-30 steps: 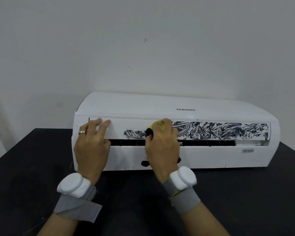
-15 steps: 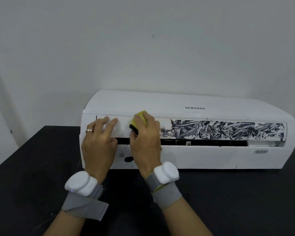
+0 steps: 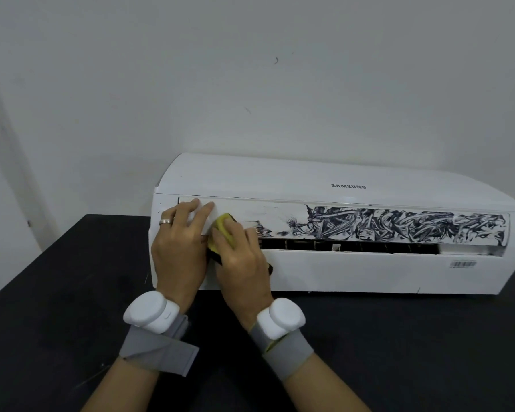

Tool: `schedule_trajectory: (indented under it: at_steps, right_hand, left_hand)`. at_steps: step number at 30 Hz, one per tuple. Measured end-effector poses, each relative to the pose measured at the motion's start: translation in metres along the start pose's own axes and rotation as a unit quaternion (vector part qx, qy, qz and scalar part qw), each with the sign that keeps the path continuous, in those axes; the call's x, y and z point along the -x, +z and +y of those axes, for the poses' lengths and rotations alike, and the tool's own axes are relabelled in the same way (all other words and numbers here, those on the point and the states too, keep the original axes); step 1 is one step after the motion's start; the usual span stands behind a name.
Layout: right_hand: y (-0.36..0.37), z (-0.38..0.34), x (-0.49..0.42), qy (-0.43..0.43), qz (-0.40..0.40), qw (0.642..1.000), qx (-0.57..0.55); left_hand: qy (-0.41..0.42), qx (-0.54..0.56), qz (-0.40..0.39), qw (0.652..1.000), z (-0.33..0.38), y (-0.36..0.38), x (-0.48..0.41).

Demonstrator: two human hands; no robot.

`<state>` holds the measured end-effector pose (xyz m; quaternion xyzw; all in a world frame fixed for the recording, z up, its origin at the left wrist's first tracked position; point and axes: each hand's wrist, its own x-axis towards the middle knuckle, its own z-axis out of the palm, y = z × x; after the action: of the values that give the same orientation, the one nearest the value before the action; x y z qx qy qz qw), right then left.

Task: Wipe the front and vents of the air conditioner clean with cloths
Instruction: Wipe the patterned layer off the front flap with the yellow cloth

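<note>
A white air conditioner lies on a black table. Its front flap carries dark ink scribbles over the right two thirds; the left part is mostly white with faint smears. Below the flap the dark vent slot is open. My left hand, with a ring, rests with straight fingers on the flap's left end. My right hand holds a yellow cloth with blackened edges and presses it on the flap right beside the left hand.
The black table stretches in front of and to the left of the unit. A plain white wall stands close behind. A barcode label sits on the unit's lower right. Both wrists wear white devices on grey straps.
My right hand has slid the cloth leftward along the flap, up against the left hand. More of the flap's left part shows white. The left hand stays in place.
</note>
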<state>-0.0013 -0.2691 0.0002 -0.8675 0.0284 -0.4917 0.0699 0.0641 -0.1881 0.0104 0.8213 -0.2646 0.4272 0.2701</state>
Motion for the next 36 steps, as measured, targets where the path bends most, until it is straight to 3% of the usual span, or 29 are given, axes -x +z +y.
schedule_trajectory:
  at_steps: [9, 16, 23, 28, 31, 36]
  right_hand:
    - [-0.018, 0.034, 0.005, 0.094, 0.059, 0.992, 0.06]
    - [-0.007, 0.011, -0.013, -0.009, 0.007, 1.0, 0.019]
    - [-0.028, 0.039, -0.022, 0.134, 0.045, 0.989, 0.043]
    - [-0.015, 0.019, -0.016, 0.041, 0.002, 0.998, 0.05]
    - [-0.023, 0.036, -0.009, 0.02, 0.016, 0.998, 0.055]
    - [-0.032, 0.045, -0.005, 0.106, 0.06, 0.99, 0.066]
  left_hand:
    - [-0.015, 0.017, -0.006, 1.0, -0.001, 0.001, 0.001]
    - [-0.005, 0.017, -0.009, 1.0, -0.003, 0.001, 0.0]
    - [-0.017, 0.014, 0.007, 1.0, 0.001, 0.005, 0.003]
    - [-0.022, 0.004, 0.007, 1.0, 0.004, 0.008, 0.005]
    - [-0.02, 0.005, 0.014, 1.0, 0.002, 0.01, 0.005]
    - [-0.02, 0.01, 0.016, 1.0, 0.002, 0.01, 0.006]
